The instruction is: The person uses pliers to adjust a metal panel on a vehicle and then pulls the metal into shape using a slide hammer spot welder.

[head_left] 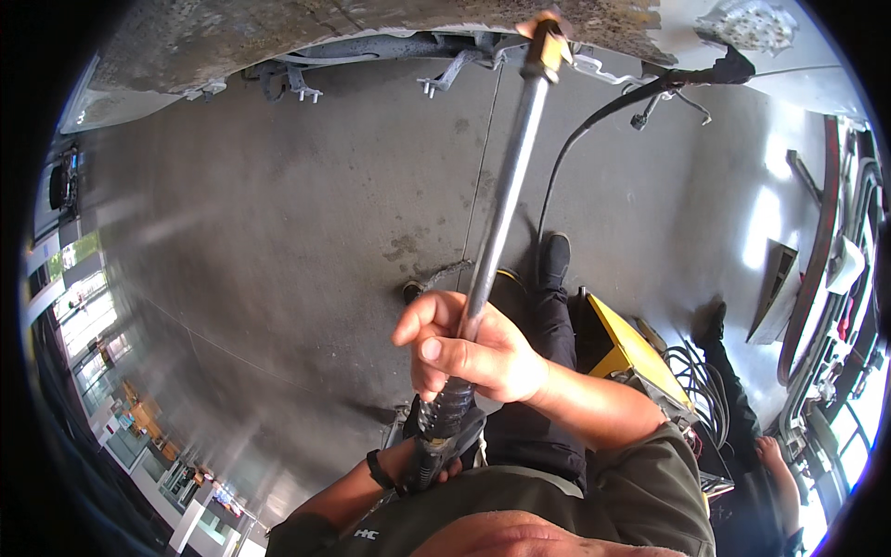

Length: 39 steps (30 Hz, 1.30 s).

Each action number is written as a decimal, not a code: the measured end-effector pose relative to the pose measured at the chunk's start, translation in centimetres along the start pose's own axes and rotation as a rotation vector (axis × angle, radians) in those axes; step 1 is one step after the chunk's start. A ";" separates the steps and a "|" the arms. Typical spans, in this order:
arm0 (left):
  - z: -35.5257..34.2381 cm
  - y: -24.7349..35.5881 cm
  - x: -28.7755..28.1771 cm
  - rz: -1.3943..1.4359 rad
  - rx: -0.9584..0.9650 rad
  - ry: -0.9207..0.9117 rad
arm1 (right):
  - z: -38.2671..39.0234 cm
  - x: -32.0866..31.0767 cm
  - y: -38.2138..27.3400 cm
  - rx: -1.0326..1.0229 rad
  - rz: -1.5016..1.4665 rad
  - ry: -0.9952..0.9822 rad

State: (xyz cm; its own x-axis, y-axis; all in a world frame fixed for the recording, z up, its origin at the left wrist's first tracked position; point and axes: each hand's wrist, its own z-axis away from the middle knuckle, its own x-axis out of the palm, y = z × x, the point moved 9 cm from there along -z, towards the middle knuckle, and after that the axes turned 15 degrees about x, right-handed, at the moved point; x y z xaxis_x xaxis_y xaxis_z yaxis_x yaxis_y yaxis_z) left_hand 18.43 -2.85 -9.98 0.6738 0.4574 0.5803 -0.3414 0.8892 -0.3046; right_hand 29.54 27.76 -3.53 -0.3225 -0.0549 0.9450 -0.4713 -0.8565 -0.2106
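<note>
A long slide-hammer dent puller [509, 176] slants up from my body, with a bright metal rod, a brass-coloured head at the far end and a black grip at the near end. My right hand [478, 353] is closed round the lower rod, just above the ribbed black part. Near my waist, my left hand [432, 466], with a dark wristband above it, is closed on the black handle; most of its fingers are hidden. The brass head is close to the scuffed, sanded vehicle body panel [371, 17]; whether it touches is unclear.
A black wiring harness [594, 121] hangs from the panel's right side. Beside my legs stands a yellow machine [640, 357] with coiled cables [698, 390]. Another person's hand [768, 452] shows at the lower right, near vehicle parts [821, 251] along the right edge.
</note>
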 end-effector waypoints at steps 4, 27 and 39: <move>0.1 0.5 0.8 0.040 0.014 -0.022 | -0.6 0.8 -1.0 -0.005 0.100 -0.033; 0.0 0.5 3.4 0.202 -0.050 -0.151 | -0.3 1.2 -2.4 0.004 -0.042 -0.060; 0.8 -0.6 1.7 -0.031 0.093 -0.075 | -2.4 0.5 -8.3 -0.131 0.146 -0.075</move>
State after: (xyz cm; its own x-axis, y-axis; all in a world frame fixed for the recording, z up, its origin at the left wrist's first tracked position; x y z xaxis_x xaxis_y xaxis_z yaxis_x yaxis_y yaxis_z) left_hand 19.25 -2.63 -8.23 0.6355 0.4260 0.6439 -0.3830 0.8981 -0.2162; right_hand 31.34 36.01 -1.95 -0.3351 -0.2160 0.9171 -0.5280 -0.7631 -0.3727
